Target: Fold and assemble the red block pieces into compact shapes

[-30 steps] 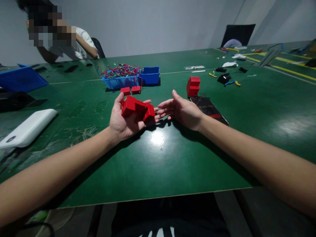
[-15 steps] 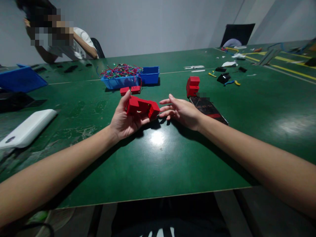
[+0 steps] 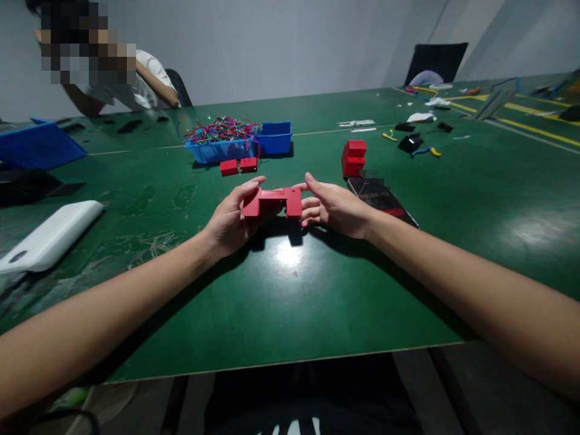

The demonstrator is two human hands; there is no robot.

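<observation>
The left hand (image 3: pixel 231 220) grips a red bracket (image 3: pixel 272 195), thumb along its top and fingers underneath; the piece looks like smooth matt plastic, two squared blocks joined by a thin straight bridge with an open gap below. It is raised over the middle of the near half of a glossy green table (image 3: pixel 294 314), back from the near edge. The right hand (image 3: pixel 338 208) has its fingers loosely spread and thumb lifted, the tips at the bracket's right block; whether they press on it I cannot tell. Just beyond lie two small red boxes (image 3: pixel 238 166), and a stepped red block (image 3: pixel 353 158) stands at the far end of a flat, dark-screened phone (image 3: pixel 385 196) beside the right hand. Farther toward the far edge, a blue plastic bin (image 3: pixel 222 152) heaped with tangled thin wires adjoins a smaller, darker blue bin (image 3: pixel 276 144). Toward the left edge rests a rounded white slab (image 3: pixel 58 232); blue-and-yellow pliers (image 3: pixel 426 151) lie to the right. A person in white (image 3: pixel 156 75) sits at the far edge, near its left corner.
</observation>
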